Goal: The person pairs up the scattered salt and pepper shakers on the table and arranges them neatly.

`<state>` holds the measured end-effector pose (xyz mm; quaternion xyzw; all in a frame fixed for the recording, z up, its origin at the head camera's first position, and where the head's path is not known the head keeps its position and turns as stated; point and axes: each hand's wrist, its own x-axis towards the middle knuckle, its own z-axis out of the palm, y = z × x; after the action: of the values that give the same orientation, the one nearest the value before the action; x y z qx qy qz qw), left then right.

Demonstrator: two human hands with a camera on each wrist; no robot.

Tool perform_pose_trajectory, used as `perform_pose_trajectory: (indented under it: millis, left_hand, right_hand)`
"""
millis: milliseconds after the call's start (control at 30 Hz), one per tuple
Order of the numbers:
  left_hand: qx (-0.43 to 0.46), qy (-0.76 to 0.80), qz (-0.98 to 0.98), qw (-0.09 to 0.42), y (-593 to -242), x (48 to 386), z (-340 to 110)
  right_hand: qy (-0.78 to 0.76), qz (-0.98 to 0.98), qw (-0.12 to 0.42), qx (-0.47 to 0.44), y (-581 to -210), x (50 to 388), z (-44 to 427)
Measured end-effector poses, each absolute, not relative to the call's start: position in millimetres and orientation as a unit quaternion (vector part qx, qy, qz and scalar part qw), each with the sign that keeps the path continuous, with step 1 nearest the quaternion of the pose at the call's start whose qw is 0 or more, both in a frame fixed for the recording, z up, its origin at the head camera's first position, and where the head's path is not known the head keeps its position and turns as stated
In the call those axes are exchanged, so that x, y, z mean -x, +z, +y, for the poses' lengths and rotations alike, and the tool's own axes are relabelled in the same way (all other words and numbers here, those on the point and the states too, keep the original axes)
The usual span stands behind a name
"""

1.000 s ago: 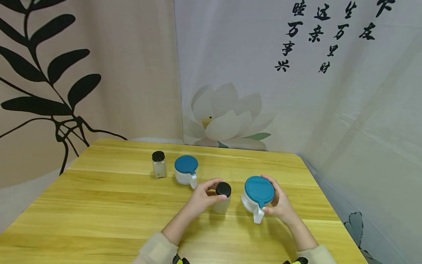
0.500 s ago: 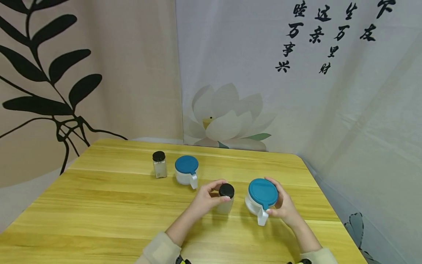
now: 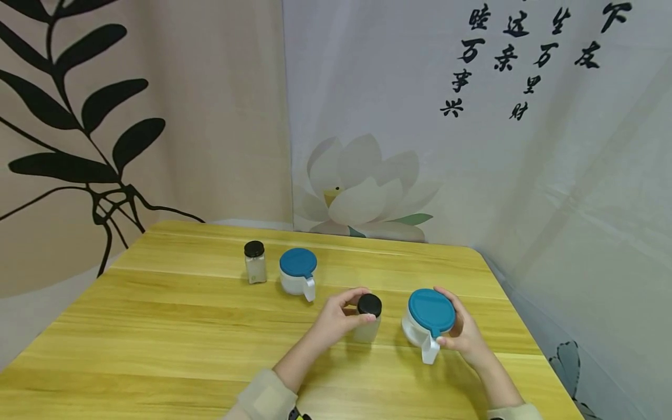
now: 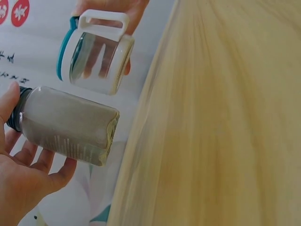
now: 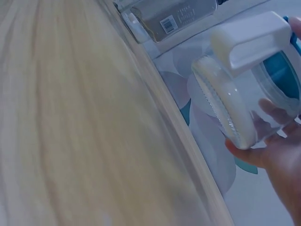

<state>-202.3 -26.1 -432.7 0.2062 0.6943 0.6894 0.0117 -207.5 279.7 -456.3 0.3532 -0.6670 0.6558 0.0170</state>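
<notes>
Stretched forward, the left hand [image 3: 336,319] grips a black-capped bottle [image 3: 368,331], the right hand [image 3: 466,335] a blue-lidded jar [image 3: 430,314].

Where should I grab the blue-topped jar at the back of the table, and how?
Probably by its white handle, coming from the near side, slightly right. The blue-lidded jar stands upright with that handle sticking out toward you, and a black-capped jar stands close on its left. I'd avoid lifting by the lid, as it might come off.

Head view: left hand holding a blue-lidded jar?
No, the left hand holds a black-capped bottle; the right hand holds a blue-lidded jar.
</notes>
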Motion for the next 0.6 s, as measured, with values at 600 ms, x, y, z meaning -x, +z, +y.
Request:
perform_pose_trajectory:
  millis: [600]
  left_hand:
    - [-0.193,0.693,0.694,0.019,-440.6,207.5,-7.4]
  right_hand:
    - [0.652,-0.671,0.014,-0.353,-454.9,206.7,290.8]
